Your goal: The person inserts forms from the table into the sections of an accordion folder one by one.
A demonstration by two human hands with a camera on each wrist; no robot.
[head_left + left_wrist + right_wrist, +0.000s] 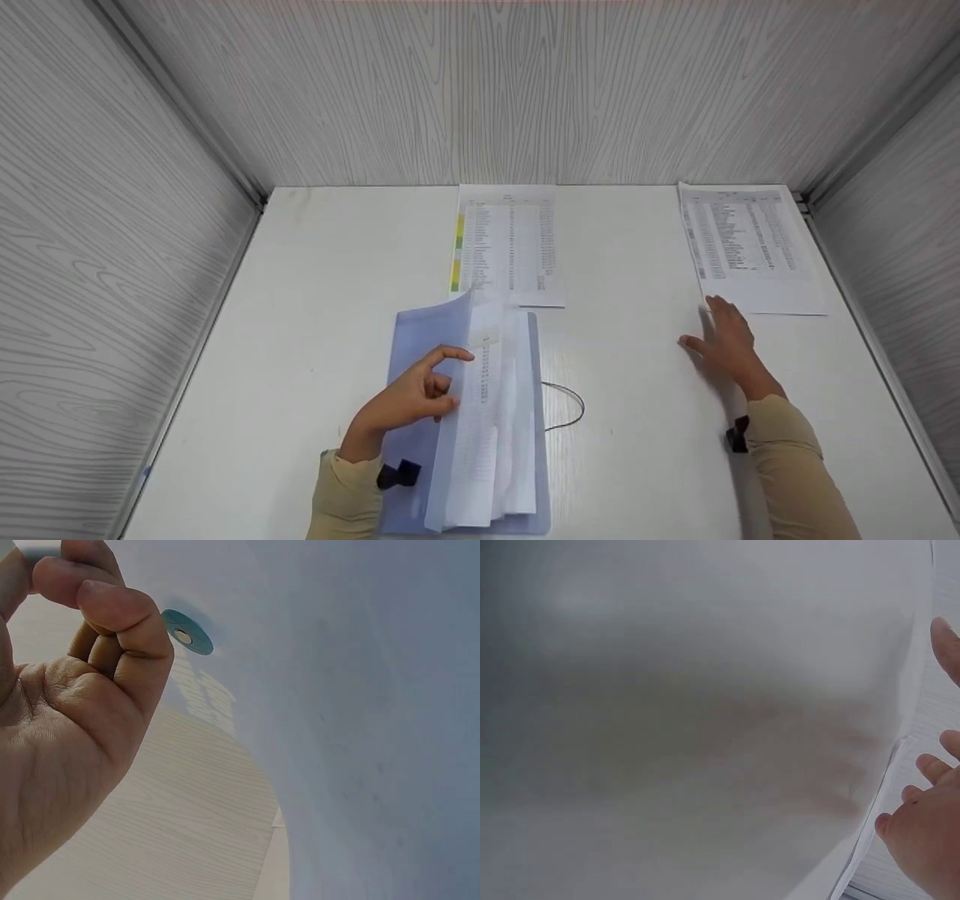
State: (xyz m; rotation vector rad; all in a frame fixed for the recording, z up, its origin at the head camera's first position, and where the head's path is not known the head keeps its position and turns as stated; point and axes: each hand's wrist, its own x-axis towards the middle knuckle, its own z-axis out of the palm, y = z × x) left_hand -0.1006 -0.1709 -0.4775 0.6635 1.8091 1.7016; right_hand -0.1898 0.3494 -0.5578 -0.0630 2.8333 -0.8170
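Observation:
A blue translucent folder (422,330) lies partly open with its cover raised and a bundle of printed papers (480,450) inside. My left hand (409,397) holds the cover's edge between a bent index finger and the thumb, while the other fingers are curled. The left wrist view shows this hand (82,682) beside a round teal button (187,632) on the cover. With fingers spread, my right hand (724,341) is at the lower left corner of the printed sheets (765,292). In the right wrist view it (930,817) appears at the right edge, partly cut off.
Another printed sheet (517,247) with yellow and green marks lies at the back centre, just beyond the folder. A thin dark cord (583,409) loops out from the folder's right side. Grained panels (450,90) border the white table (630,465) behind and on both sides.

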